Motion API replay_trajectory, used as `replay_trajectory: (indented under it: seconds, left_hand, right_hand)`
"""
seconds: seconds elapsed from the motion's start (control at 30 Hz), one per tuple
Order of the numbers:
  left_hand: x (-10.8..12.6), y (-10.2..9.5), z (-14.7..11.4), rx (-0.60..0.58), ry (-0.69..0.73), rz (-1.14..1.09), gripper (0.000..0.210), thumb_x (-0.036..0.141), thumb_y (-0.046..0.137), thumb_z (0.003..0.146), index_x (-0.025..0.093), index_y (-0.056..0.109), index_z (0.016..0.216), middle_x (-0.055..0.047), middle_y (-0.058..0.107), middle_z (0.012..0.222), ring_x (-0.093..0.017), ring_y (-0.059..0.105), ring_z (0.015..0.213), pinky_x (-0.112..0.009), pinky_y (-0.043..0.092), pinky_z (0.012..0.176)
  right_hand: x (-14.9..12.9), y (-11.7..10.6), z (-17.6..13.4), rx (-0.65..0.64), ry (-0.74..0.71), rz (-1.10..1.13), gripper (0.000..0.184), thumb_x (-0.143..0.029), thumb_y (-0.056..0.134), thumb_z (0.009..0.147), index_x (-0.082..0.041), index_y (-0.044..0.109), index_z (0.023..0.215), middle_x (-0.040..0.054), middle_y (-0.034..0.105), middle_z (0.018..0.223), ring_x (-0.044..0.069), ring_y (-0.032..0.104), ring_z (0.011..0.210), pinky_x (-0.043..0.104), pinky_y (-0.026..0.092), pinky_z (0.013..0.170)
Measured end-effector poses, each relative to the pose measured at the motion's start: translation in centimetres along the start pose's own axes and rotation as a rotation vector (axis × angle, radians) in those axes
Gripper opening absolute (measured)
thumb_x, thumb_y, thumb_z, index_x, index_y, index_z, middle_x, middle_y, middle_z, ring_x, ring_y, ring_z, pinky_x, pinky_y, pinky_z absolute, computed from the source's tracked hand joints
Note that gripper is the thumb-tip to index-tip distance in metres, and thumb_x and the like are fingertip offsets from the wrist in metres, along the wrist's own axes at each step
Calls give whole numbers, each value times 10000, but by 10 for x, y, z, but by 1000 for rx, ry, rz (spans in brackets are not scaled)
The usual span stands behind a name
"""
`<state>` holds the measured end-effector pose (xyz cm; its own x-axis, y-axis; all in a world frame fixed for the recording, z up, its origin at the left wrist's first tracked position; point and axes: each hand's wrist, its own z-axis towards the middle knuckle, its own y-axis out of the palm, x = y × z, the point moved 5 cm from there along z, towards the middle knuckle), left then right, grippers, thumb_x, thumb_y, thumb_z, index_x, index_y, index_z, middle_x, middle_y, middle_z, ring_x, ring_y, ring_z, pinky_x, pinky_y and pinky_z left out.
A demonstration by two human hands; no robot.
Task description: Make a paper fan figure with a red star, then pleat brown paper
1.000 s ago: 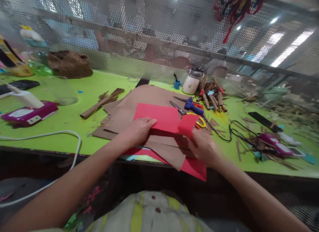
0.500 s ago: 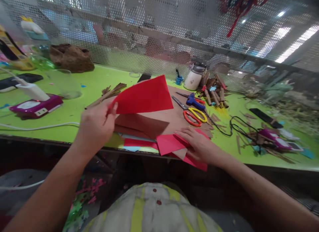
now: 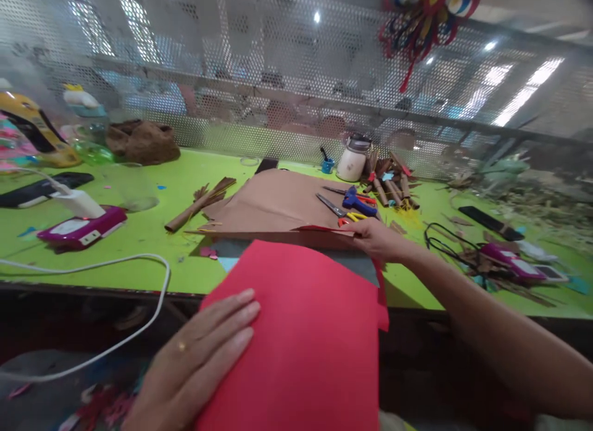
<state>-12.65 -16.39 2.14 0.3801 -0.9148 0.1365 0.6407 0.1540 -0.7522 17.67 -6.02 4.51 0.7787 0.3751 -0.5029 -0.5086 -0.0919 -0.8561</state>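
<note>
My left hand (image 3: 199,360) lies on the red sheet (image 3: 301,332), fingers straight and close together; thumb hidden, can't tell if I grip it. Red sheet is in front of the near edge of the bench (image 3: 148,236), around its middle. My right hand (image 3: 376,238) has thumb and fingers pinched closed on the near edge of the brown paper (image 3: 278,199), raised over a grey sheet (image 3: 343,261). Scissors (image 3: 336,207) lie on the brown paper, toward its right edge. White jar (image 3: 352,165) by the bench's far edge. Purple socket block (image 3: 83,230) near the left end, beyond the near edge; yellow tool (image 3: 46,134) at the far left corner, its markings too blurred to read.
</note>
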Motion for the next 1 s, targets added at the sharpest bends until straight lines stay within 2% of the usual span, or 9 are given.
replay_trajectory:
  seconds: [0.1, 0.17, 0.27, 0.37, 0.43, 0.57, 0.67, 0.83, 1.0]
  left_hand:
    - [16, 23, 15, -13, 55, -52, 528, 203, 318, 893, 255, 269, 1416, -63, 589, 1220, -225, 498, 1188, -423, 493, 945]
    - [18, 31, 19, -47, 103, -62, 520, 151, 289, 901, 229, 273, 1414, -71, 595, 1211, -209, 473, 1211, -404, 463, 976]
    - [12, 31, 27, -42, 112, -42, 515, 94, 291, 905, 229, 283, 1403, -68, 586, 1228, -189, 449, 1230, -388, 428, 1006]
    - [10, 33, 41, -2, 189, -66, 468, 133, 294, 924, 197, 304, 1388, -74, 583, 1231, -211, 403, 1264, -434, 400, 1027]
    - [9, 39, 49, 12, 243, -80, 443, 149, 296, 927, 159, 336, 1368, -95, 570, 1245, -231, 382, 1277, -459, 391, 1029]
    - [-6, 60, 57, 14, 205, -14, 407, 73, 385, 883, 113, 442, 1284, -139, 577, 1226, -258, 390, 1270, -480, 404, 1009]
    - [-12, 69, 53, -48, 193, 18, 382, 64, 416, 862, 101, 486, 1236, -153, 593, 1199, -266, 425, 1244, -485, 418, 993]
    - [-9, 74, 45, -150, 195, 113, 379, 54, 393, 834, 92, 536, 1183, -167, 598, 1182, -283, 475, 1195, -496, 430, 968]
    - [-13, 94, 49, -332, 14, 309, 383, 119, 436, 814, 127, 562, 1176, -189, 552, 1228, -336, 468, 1182, -533, 414, 941]
  right_hand:
    - [0, -6, 6, -15, -19, 1, 266, -322, 501, 810, -169, 715, 851, -21, 634, 636, 150, 566, 639, 216, 433, 590]
    - [0, -8, 7, -19, -31, 14, 281, -351, 507, 810, -164, 713, 851, -20, 630, 629, 149, 562, 637, 214, 427, 583]
    - [-2, -7, 6, -24, -44, 26, 284, -359, 508, 812, -166, 712, 853, -17, 638, 645, 145, 562, 635, 212, 424, 582]
    - [-5, -5, 3, -42, -45, 17, 268, -336, 498, 817, -181, 716, 835, -14, 652, 654, 145, 571, 638, 210, 426, 584]
    - [-6, -4, 2, -50, -37, 13, 261, -322, 495, 818, -187, 718, 838, -7, 664, 665, 147, 578, 639, 212, 428, 583]
    - [-5, -4, 1, -40, -19, 36, 256, -315, 505, 817, -189, 715, 891, 3, 686, 718, 150, 589, 659, 215, 433, 591]
    - [-2, -6, 2, -46, -28, 41, 243, -316, 520, 809, -196, 715, 890, -12, 679, 707, 151, 588, 677, 210, 431, 598]
    - [-2, -10, 7, -71, -50, 38, 240, -308, 512, 809, -196, 719, 860, -31, 653, 657, 145, 575, 655, 209, 425, 580]
    - [-4, -10, 6, -55, -44, 48, 216, -302, 535, 797, -210, 722, 854, -18, 684, 711, 148, 586, 669, 213, 441, 598]
